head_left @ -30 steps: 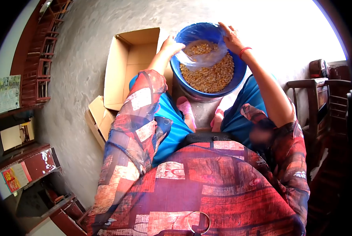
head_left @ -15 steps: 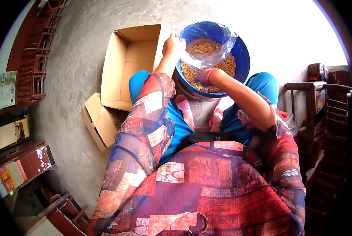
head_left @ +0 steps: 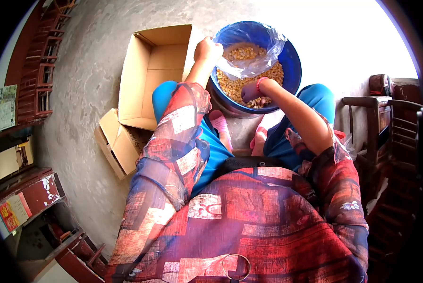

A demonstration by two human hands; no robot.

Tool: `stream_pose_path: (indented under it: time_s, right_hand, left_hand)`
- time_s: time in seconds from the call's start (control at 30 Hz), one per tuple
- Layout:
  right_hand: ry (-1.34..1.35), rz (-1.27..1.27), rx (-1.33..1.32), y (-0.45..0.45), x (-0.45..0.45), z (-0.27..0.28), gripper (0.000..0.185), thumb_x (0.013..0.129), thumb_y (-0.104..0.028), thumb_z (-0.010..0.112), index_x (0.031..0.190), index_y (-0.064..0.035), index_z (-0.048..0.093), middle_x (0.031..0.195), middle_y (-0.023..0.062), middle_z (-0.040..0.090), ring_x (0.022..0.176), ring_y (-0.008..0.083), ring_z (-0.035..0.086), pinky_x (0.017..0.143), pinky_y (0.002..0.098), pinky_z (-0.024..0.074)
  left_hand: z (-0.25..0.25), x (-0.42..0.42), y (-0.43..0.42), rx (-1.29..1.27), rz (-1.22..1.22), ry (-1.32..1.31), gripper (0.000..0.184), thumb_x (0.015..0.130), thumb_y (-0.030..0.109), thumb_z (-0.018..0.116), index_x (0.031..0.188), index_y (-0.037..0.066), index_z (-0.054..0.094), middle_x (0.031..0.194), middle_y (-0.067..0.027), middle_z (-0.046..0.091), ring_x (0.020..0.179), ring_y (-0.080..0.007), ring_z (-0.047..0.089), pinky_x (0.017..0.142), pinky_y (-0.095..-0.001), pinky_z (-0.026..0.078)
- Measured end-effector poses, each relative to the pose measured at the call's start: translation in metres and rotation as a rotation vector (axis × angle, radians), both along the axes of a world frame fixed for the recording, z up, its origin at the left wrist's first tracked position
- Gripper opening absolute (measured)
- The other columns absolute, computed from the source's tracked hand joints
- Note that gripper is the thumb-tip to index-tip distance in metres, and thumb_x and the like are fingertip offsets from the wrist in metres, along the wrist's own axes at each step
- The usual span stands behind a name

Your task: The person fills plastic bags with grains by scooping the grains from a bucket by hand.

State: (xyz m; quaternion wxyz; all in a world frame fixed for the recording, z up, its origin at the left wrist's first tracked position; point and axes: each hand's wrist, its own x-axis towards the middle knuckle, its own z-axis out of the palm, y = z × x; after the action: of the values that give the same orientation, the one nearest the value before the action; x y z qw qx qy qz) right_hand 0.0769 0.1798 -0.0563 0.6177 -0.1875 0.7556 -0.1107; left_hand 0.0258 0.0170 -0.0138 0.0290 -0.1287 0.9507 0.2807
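Yellow kernels (head_left: 230, 87) in a blue bucket (head_left: 294, 70)
The kernels are partly overlaid by a clear plastic bag (head_left: 274, 46), spread across the far side.

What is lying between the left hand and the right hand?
The head view shows clear plastic and, in the bucket, kernels between the left hand and right hand.

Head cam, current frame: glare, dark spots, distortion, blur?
Head view: upper right, beside the blue tub, washed out to white; head view: wooden chair at right sinks into deep shadow; head view: black corners, wooden furniture at far left looks tilted; head view: right hand hard to make out where it meets the yellow kernels.
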Motion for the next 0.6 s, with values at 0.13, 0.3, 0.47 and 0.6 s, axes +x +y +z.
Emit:
stream_pose_path:
  time_s: [0.13, 0.3, 0.47, 0.6]
  right_hand:
    - [-0.117, -0.145, -0.175, 0.004, -0.001, 0.023, 0.030, 0.081, -0.021, 0.051, 0.104, -0.0018, 0.055, 0.090, 0.0107, 0.058, 0.059, 0.0179, 0.059, 0.048, 0.0277, 0.0530]
    - [-0.174, -0.253, -0.316, 0.012, -0.006, 0.042, 0.019, 0.079, -0.019, 0.055, 0.090, -0.0031, 0.060, 0.074, 0.0066, 0.059, 0.060, 0.0163, 0.060, 0.051, 0.0271, 0.0535]
    - [-0.226, -0.291, -0.547, 0.014, -0.018, 0.093, 0.020, 0.084, -0.019, 0.050, 0.086, -0.0028, 0.061, 0.073, 0.0051, 0.059, 0.060, 0.0146, 0.060, 0.052, 0.0255, 0.0531]
    - [0.078, -0.539, -0.789, 0.012, -0.034, 0.118, 0.022, 0.084, -0.021, 0.051, 0.088, -0.0013, 0.061, 0.075, 0.0052, 0.060, 0.063, 0.0126, 0.060, 0.055, 0.0245, 0.0532]
  left_hand:
    - [0.001, 0.000, 0.000, -0.004, -0.012, 0.001, 0.040, 0.074, 0.025, 0.055, 0.108, 0.004, 0.055, 0.101, -0.0176, 0.060, 0.096, -0.0303, 0.058, 0.082, -0.0373, 0.046]
    - [0.001, 0.000, 0.000, -0.001, -0.014, -0.003, 0.040, 0.073, 0.024, 0.055, 0.108, 0.003, 0.055, 0.102, -0.0176, 0.060, 0.097, -0.0299, 0.058, 0.083, -0.0371, 0.046]
    - [0.000, 0.000, 0.000, 0.017, 0.003, -0.007, 0.041, 0.073, 0.023, 0.055, 0.108, 0.003, 0.055, 0.104, -0.0180, 0.059, 0.099, -0.0295, 0.057, 0.083, -0.0367, 0.046]
    - [0.001, -0.001, 0.000, 0.022, 0.022, -0.025, 0.042, 0.072, 0.023, 0.055, 0.109, 0.004, 0.055, 0.105, -0.0180, 0.059, 0.099, -0.0292, 0.057, 0.084, -0.0363, 0.045]
